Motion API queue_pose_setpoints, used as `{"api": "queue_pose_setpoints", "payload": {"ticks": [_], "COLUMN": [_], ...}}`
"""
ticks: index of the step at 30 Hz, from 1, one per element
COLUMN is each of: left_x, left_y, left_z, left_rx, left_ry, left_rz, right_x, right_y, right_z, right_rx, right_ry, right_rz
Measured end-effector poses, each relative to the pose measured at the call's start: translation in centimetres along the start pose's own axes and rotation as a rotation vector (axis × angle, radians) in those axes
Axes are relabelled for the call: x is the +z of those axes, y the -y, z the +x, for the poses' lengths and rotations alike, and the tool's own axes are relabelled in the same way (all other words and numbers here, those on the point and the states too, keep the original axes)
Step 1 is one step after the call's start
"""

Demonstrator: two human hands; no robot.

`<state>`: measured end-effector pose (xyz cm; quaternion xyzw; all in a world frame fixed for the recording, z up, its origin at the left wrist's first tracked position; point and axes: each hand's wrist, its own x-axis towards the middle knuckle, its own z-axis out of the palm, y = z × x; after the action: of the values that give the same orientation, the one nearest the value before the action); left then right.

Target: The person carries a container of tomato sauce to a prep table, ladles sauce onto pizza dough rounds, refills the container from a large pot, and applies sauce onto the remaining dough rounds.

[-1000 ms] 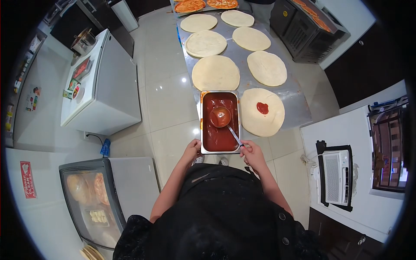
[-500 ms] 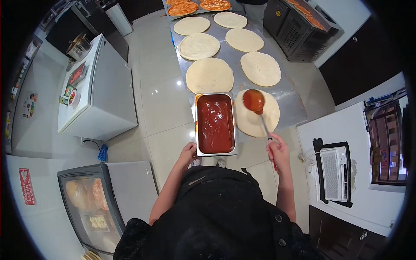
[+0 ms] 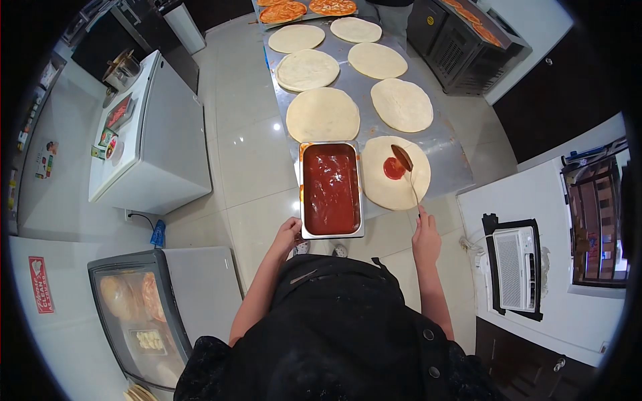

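Note:
My left hand point(image 3: 289, 237) grips the near left corner of a metal pan of red sauce point(image 3: 331, 190) at the near edge of the table. My right hand point(image 3: 426, 235) is closed round the handle of a ladle point(image 3: 402, 158). The ladle's bowl is tilted on its side over the nearest right dough round point(image 3: 381, 194), beside a round pool of red sauce point(image 3: 394, 168). Left of that dough and beyond the pan lies a plain dough round point(image 3: 323, 115).
More plain dough rounds point(image 3: 402, 105) lie in two rows along the metal table point(image 3: 449, 157). Sauced rounds point(image 3: 283, 12) are at its far end, where a person point(image 3: 394, 17) stands. A white chest point(image 3: 170, 140) and a display case point(image 3: 140, 314) are at left.
The ladle has left the pan and moved right over the nearest right dough round, then tipped. The sauce patch there is now a rounder pool. My right hand has moved right with the ladle.

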<state>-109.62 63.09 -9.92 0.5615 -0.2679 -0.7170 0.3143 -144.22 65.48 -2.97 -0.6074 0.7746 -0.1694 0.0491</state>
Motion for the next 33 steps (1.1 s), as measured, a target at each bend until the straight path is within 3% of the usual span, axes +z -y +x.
{"api": "queue_pose_setpoints", "payload": {"ticks": [20, 22, 23, 25, 29, 32, 33], "left_x": [0.1, 0.1, 0.2, 0.5, 0.5, 0.6, 0.7], "left_y": [-0.4, -0.3, -0.3, -0.4, -0.1, -0.2, -0.3], "left_z": [-0.3, -0.3, -0.3, -0.4, -0.2, -0.2, -0.3], "left_rx": [-0.011, -0.005, -0.008, -0.011, 0.032, 0.033, 0.027], "left_ry": [-0.014, -0.02, -0.026, -0.038, -0.06, -0.057, -0.06], "left_rz": [0.01, 0.01, 0.001, -0.012, -0.054, -0.054, -0.053], "right_x": [0.6, 1.5, 1.3, 0.5, -1.4, -0.8, 0.0], "right_y": [-0.4, -1.4, -1.1, -0.7, 2.1, 3.3, 3.9], "right_z": [-0.5, -0.5, -0.4, -0.2, 0.1, 0.5, 0.6], "right_rx": [0.018, 0.106, 0.102, 0.429, 0.421, 0.241, -0.018], "right_ry": [-0.041, -0.018, -0.013, 0.139, 0.2, 0.362, 0.279], "right_rz": [0.173, 0.533, 0.534, 1.095, 1.232, 1.026, 0.785]}}
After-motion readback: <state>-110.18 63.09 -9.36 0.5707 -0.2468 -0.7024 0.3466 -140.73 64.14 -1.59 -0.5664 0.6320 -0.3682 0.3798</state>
